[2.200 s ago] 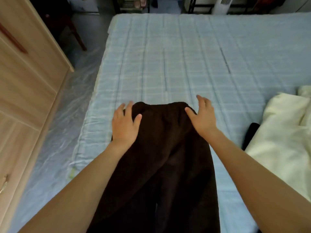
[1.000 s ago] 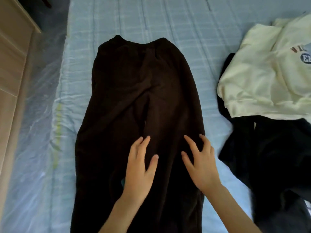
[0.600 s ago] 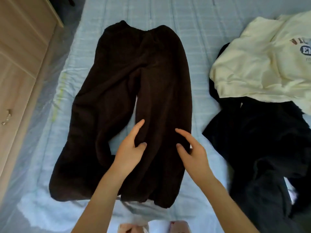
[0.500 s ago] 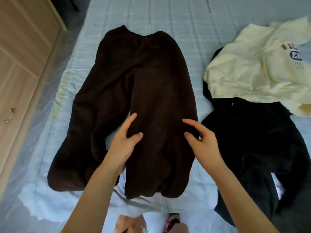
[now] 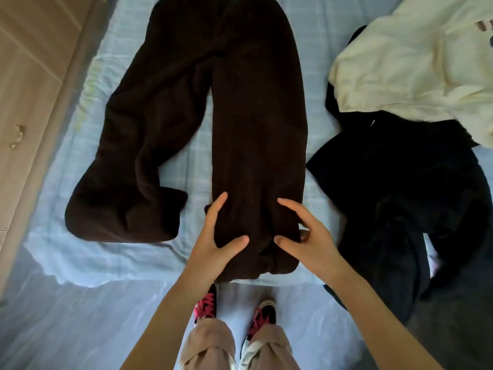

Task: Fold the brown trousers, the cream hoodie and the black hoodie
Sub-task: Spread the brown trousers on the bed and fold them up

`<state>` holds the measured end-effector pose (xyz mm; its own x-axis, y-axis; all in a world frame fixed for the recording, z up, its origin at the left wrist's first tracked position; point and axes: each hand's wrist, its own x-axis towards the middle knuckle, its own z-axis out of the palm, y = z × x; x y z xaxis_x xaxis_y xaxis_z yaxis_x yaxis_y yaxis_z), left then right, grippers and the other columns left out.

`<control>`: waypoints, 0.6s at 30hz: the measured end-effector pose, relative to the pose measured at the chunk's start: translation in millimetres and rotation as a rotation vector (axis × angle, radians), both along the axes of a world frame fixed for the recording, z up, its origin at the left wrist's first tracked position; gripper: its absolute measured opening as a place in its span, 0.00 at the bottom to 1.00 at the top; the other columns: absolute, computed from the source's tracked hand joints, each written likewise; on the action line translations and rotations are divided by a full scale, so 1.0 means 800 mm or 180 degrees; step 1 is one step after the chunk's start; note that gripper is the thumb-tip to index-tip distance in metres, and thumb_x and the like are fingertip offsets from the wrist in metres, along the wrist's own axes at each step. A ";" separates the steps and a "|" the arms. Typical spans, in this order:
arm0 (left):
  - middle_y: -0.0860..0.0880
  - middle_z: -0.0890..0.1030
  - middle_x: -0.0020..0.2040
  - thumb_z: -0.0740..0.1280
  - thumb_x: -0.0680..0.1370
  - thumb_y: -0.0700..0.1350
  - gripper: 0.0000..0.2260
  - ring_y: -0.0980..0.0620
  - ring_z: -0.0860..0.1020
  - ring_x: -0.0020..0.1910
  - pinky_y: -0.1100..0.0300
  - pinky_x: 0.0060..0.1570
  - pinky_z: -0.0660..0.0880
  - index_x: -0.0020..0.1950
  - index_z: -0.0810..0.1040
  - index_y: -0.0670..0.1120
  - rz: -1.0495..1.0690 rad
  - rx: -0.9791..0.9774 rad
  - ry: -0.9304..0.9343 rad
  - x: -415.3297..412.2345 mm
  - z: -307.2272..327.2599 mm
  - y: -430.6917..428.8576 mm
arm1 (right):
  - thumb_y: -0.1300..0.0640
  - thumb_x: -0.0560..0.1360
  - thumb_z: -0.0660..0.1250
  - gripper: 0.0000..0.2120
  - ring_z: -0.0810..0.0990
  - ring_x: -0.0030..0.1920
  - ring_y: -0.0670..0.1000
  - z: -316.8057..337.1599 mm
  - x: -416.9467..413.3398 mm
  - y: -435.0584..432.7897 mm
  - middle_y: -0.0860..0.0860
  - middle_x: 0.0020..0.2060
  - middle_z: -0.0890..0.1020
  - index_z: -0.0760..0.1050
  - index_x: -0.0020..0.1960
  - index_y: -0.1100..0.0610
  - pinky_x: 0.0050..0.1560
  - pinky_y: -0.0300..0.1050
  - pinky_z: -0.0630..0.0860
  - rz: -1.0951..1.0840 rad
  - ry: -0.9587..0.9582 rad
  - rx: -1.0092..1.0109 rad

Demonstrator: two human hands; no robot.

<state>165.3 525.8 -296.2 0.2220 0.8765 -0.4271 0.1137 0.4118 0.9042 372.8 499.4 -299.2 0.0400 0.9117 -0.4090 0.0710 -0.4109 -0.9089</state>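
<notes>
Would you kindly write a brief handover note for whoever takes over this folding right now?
The left hand and the right hand: each grips a side of the straight leg's cuff end of the brown trousers.
Trousers lie unfolded on the bed, other leg splayed left. The cream hoodie lies crumpled over the black hoodie, to the right.
Done: nothing folded.
Left: all three folds.

single head-worn wide-angle view, faces forward and steeply down, close over near edge of bed point(image 5: 197, 161).

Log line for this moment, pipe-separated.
brown trousers: spread on bed, unfolded | left hand: grips straighter leg near cuff | right hand: grips same leg | cream hoodie, black hoodie: heaped alongside, untouched
</notes>
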 end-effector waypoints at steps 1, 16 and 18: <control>0.63 0.73 0.69 0.73 0.75 0.39 0.34 0.64 0.73 0.66 0.60 0.63 0.75 0.71 0.67 0.69 0.0087 0.0003 0.0053 -0.001 0.005 0.000 | 0.71 0.74 0.70 0.29 0.84 0.55 0.48 0.006 0.003 0.000 0.45 0.57 0.83 0.76 0.65 0.43 0.50 0.44 0.83 -0.0187 -0.0034 0.0024; 0.65 0.69 0.71 0.69 0.78 0.36 0.34 0.68 0.69 0.68 0.66 0.65 0.71 0.75 0.62 0.64 0.0009 -0.0252 0.0081 -0.006 0.002 -0.080 | 0.63 0.72 0.76 0.37 0.68 0.70 0.37 0.026 0.001 -0.050 0.35 0.69 0.71 0.67 0.72 0.37 0.72 0.47 0.70 0.0729 -0.0528 -0.0231; 0.70 0.73 0.66 0.68 0.79 0.37 0.31 0.71 0.71 0.64 0.71 0.60 0.72 0.73 0.66 0.66 0.0193 -0.0250 0.0184 -0.017 0.001 -0.081 | 0.64 0.76 0.71 0.29 0.75 0.66 0.40 0.029 0.020 -0.060 0.38 0.64 0.78 0.72 0.69 0.40 0.68 0.48 0.74 0.0488 -0.0154 -0.0358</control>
